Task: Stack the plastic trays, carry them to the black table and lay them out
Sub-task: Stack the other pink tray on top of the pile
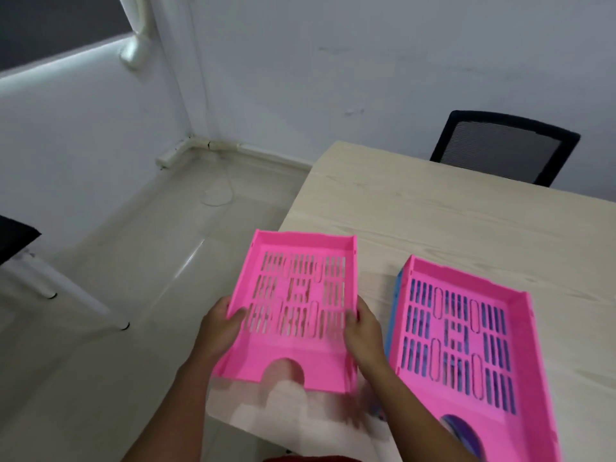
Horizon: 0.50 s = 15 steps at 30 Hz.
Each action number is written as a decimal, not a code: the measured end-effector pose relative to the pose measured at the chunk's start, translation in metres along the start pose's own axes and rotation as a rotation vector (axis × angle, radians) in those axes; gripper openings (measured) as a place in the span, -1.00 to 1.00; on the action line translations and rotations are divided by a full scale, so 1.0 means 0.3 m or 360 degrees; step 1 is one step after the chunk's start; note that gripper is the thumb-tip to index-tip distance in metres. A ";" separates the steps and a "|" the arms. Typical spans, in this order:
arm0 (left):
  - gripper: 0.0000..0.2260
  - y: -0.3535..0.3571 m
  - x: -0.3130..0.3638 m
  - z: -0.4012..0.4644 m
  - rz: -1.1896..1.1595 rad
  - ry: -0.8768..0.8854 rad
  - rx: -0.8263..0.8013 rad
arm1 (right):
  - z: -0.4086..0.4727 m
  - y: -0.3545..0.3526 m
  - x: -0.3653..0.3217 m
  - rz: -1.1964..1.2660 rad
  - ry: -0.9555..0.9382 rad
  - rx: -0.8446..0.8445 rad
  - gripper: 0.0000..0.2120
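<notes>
the left hand [221, 325] grips the left wall of a pink tray [293, 308] and the right hand [361, 328] grips its right wall, holding it over the near corner of the pale wooden table [450, 221]. just right, a second pink tray [466, 341] sits nested on a blue one [397, 288] (only its edge shows). a black chair [500, 145] stands beyond the table.

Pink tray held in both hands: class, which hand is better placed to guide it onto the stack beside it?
Probably the right hand: it grips the pink tray on the side nearest the stack. The left hand holds the far side.
</notes>
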State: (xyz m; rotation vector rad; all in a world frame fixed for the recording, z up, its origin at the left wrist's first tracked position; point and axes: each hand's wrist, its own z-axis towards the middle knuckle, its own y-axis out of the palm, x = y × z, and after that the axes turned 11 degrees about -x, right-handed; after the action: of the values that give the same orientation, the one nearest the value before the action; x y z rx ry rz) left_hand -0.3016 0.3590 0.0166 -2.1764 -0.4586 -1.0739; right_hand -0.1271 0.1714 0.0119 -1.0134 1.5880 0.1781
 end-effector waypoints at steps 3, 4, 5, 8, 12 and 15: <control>-0.88 0.043 0.088 0.019 -0.0061 0.0126 -0.0025 | 0.002 -0.106 -0.028 0.0078 -0.0067 0.0142 -0.58; -0.87 0.065 0.120 0.022 -0.0101 0.0156 -0.0047 | 0.002 -0.146 -0.025 0.0097 -0.0074 0.0185 -0.57; -0.87 0.096 0.160 0.021 -0.0136 0.0187 -0.0084 | 0.002 -0.195 -0.010 0.0119 -0.0074 0.0218 -0.56; -0.84 0.190 0.261 0.012 -0.0204 0.0275 -0.0189 | -0.026 -0.338 0.035 0.0191 -0.0031 0.0278 -0.55; -0.79 0.372 0.365 -0.031 -0.0132 0.0355 -0.0378 | -0.101 -0.540 0.109 0.0273 0.0046 0.0361 -0.61; -0.54 0.528 0.422 -0.081 -0.0046 0.0404 -0.0511 | -0.155 -0.677 0.177 0.0294 0.0055 0.0463 -0.62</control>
State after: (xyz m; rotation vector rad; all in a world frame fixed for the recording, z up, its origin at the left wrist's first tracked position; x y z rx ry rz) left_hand -0.1503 0.2305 0.0646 -2.2644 -0.2136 -1.5030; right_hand -0.0194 -0.0078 0.0624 -0.6480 1.6823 0.0525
